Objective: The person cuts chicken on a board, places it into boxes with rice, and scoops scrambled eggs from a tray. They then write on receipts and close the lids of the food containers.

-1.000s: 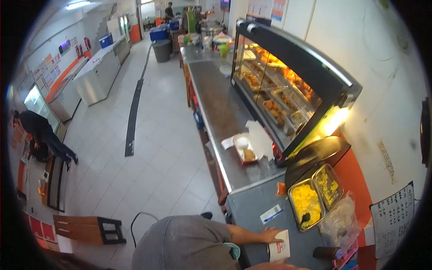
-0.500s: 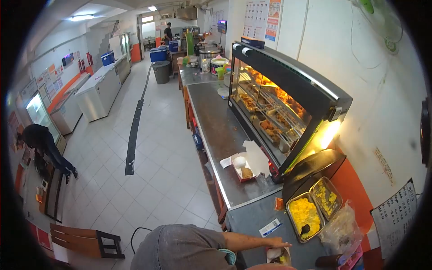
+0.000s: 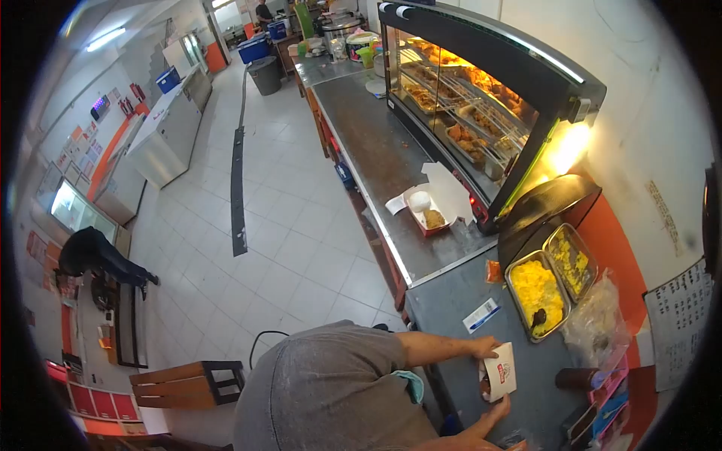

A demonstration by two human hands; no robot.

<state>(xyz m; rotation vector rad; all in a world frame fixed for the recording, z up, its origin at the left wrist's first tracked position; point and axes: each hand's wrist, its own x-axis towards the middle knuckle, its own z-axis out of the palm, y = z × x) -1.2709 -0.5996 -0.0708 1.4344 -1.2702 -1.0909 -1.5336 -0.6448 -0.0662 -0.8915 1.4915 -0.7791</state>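
A white paper food box [image 3: 500, 373] with red print sits on the grey counter at the lower right, its lid folded over. My left hand [image 3: 485, 347] grips the lid's far edge. At the near edge my right hand [image 3: 492, 416] holds the box with thumb and fingers. The contents are mostly covered. Beyond my left hand lies a white card [image 3: 481, 315] with a blue pen on it. A metal tray of yellow scrambled egg [image 3: 535, 289] with something dark in it stands behind the box.
An open food box [image 3: 429, 212] with rice and a fried piece sits before the lit glass warmer [image 3: 459, 98]. A plastic bag [image 3: 599, 316], dark bottle [image 3: 575, 378] and pink basket [image 3: 613, 379] line the right. Another person [image 3: 98, 255] bends at far left; a wooden bench [image 3: 169, 388] stands lower left.
The box near me was open with food showing; its lid now covers most of it. My left hand now grips the lid, and my right hand has come into view. The view has shifted.
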